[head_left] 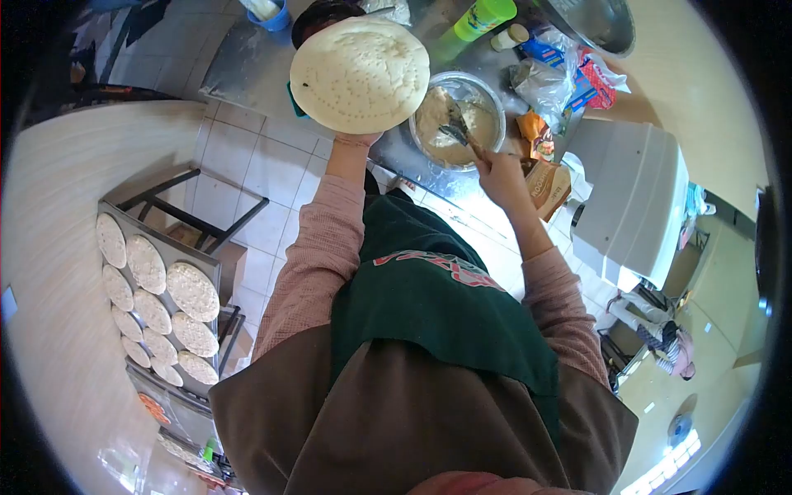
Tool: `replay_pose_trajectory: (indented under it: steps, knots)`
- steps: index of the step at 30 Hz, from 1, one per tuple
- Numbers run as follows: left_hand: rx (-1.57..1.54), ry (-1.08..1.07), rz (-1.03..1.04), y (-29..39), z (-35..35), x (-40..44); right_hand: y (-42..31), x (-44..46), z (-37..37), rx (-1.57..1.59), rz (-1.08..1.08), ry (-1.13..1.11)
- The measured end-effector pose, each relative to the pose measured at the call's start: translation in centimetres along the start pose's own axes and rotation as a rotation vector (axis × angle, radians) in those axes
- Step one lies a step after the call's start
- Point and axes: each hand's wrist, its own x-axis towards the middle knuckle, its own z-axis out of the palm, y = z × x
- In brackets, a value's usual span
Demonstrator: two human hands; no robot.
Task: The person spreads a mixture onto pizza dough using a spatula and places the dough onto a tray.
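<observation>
A round, pale pizza base [360,74] pricked with small holes rests on my left hand [360,139]. The base hides most of that hand's fingers; only the edge by the wrist shows below it. My right hand [501,177] is closed round the handle of a wooden-handled brush [456,125]. The brush's dark head dips into a creamy, beige mixture [437,147] in a round metal bowl [497,107]. This bowl stands on the metal table just right of the pizza base.
On the metal table [239,74] are a green shaker [487,16], a small jar [510,37], plastic bags [544,87] and an orange packet [536,136]. A grey chest-like unit [631,186] stands right. Several flat bases [192,291] lie on a rack at left. Another person [672,346] is far right.
</observation>
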Motion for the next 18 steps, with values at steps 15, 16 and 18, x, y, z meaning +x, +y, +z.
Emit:
replay_pose_trajectory:
  steps: [15,16,18]
  knots:
    - [0.120,0.165,-0.156,4.3,6.3,4.7,-3.7,-3.1,7.4,0.562,0.200,0.202]
    - [0.397,0.336,-0.056,4.8,8.9,5.4,-3.9,-3.1,7.5,0.890,0.370,0.074]
    - [0.481,0.320,-0.064,6.0,11.5,6.9,-4.7,-3.5,8.2,1.374,0.569,-0.030]
